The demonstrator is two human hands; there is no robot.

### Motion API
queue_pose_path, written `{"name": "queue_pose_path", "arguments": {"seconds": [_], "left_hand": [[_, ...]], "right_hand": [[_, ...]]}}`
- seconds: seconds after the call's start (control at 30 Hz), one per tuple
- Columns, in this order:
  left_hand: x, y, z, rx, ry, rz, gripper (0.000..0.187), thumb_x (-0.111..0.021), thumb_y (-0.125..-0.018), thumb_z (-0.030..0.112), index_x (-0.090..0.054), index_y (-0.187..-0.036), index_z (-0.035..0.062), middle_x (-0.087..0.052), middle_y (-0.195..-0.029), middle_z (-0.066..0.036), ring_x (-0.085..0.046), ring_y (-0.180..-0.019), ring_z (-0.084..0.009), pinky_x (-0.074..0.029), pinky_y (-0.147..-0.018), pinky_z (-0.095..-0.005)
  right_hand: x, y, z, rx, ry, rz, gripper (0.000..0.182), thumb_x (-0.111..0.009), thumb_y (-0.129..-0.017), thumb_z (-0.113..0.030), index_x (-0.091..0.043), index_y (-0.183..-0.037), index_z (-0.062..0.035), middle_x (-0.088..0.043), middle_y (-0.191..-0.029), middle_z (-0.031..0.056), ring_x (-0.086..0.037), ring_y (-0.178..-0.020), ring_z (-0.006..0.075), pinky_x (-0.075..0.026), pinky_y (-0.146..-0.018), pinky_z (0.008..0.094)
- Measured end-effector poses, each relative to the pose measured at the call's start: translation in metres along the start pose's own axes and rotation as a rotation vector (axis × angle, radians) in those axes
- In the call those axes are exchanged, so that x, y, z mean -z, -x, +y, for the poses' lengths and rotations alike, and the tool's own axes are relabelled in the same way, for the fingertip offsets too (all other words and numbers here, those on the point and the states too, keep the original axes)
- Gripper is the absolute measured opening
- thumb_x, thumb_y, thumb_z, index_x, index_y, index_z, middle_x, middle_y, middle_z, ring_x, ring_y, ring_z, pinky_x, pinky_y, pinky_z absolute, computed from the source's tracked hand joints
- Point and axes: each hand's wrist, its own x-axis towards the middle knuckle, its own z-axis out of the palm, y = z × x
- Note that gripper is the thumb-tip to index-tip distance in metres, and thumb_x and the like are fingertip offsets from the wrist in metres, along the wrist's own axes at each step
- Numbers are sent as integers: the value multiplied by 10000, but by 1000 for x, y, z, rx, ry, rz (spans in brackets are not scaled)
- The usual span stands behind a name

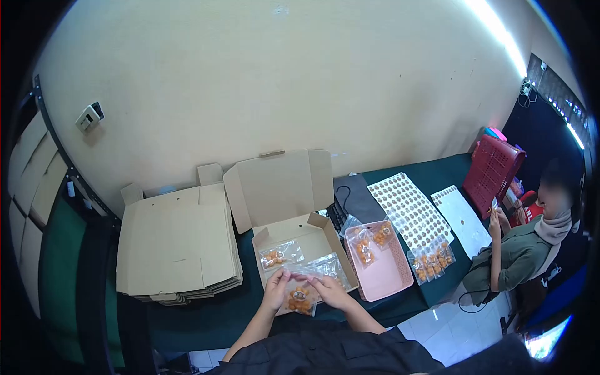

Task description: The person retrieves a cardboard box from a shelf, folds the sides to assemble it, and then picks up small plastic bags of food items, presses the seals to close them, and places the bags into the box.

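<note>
Both hands pinch the top edge of a clear plastic bag (pixel 300 305) with orange-brown round pieces and a round sticker on it. My left hand (pixel 275 291) grips its upper left corner, and my right hand (pixel 332 293) its upper right. The bag hangs over the front edge of an open cardboard box (pixel 312 233). Inside that box lie two similar bags, one bag (pixel 279 255) at the left and another bag (pixel 332 267) at the right, partly behind my right hand.
Flattened cardboard boxes (pixel 178 244) are stacked at left. To the right stand a pink basket (pixel 387 278) with bags, a sticker sheet (pixel 409 209), more filled bags (pixel 431 262), a second sheet (pixel 465 225) and a dark red basket (pixel 494 169). A co-worker (pixel 522 250) holds something small at far right.
</note>
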Motion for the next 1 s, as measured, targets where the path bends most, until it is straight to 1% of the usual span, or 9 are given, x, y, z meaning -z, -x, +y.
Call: {"name": "queue_pose_path", "arguments": {"seconds": [0.07,0.13,0.27,0.4,0.5,0.67,0.7,0.77,1.0], "left_hand": [[-9,2,5,-120,-109,111,217,-485,-895,169,-525,-1041,13,-543,-1057,-81,-507,-963,-142,-377,-880,-281],[-4,3,7,-185,-264,129,391,-472,-891,199,-377,-1232,32,-379,-1273,-97,-418,-1112,-173,-351,-933,-298],[-13,7,0,-188,-273,-110,488,-500,-875,198,-316,-1293,28,-363,-1302,-109,-394,-1168,-218,-314,-978,-320],[-25,12,-7,-169,-60,-207,693,-588,-830,350,-264,-1343,14,-323,-1345,-131,-353,-1209,-187,-311,-979,-308],[-19,17,-9,-6,-96,-140,668,-596,-832,319,-286,-1336,10,-372,-1317,-123,-416,-1150,-172,-366,-921,-285],[-27,22,7,-49,-238,59,286,-538,-880,231,-589,-1030,-7,-614,-958,-60,-550,-857,-101,-433,-732,-235],[-24,24,5,-41,-242,51,286,-538,-880,231,-589,-1030,-7,-614,-958,-60,-550,-857,-101,-433,-732,-235],[-18,24,-1,78,-304,14,334,-474,-905,266,-578,-1046,-20,-599,-1013,-93,-552,-936,-144,-437,-788,-259],[-23,23,-12,53,-205,-66,424,-337,-937,297,-539,-1106,-35,-592,-1020,-105,-560,-917,-157,-425,-813,-284]], "right_hand": [[-1,-1,0,-62,239,69,389,-357,-945,-287,-484,-1225,-49,-568,-1001,143,-541,-918,209,-377,-889,320],[-6,-6,1,206,220,453,381,-438,-905,-202,-447,-1250,-42,-500,-951,152,-522,-897,239,-404,-805,334],[-17,-3,-7,257,455,284,470,-492,-858,-117,-377,-1309,-52,-436,-1013,160,-469,-948,275,-388,-828,329],[-27,-7,-1,360,263,346,476,-513,-862,-147,-379,-1309,-56,-456,-953,124,-475,-888,226,-391,-793,283],[-16,-9,8,284,331,376,498,-580,-826,-146,-396,-1278,-44,-472,-960,115,-480,-881,213,-399,-784,286],[-10,-13,4,160,28,534,283,-658,-777,-129,-569,-1017,-8,-549,-1001,70,-528,-928,157,-423,-794,275],[-6,-12,6,154,23,543,283,-658,-777,-129,-569,-1017,-8,-549,-1001,70,-528,-928,157,-423,-794,275],[8,-4,12,17,-405,119,288,-659,-778,-114,-569,-1029,-4,-591,-983,45,-557,-893,134,-431,-793,256],[25,5,12,-76,-237,250,254,-583,-844,-194,-644,-977,14,-657,-878,76,-576,-829,91,-446,-747,235]]}}
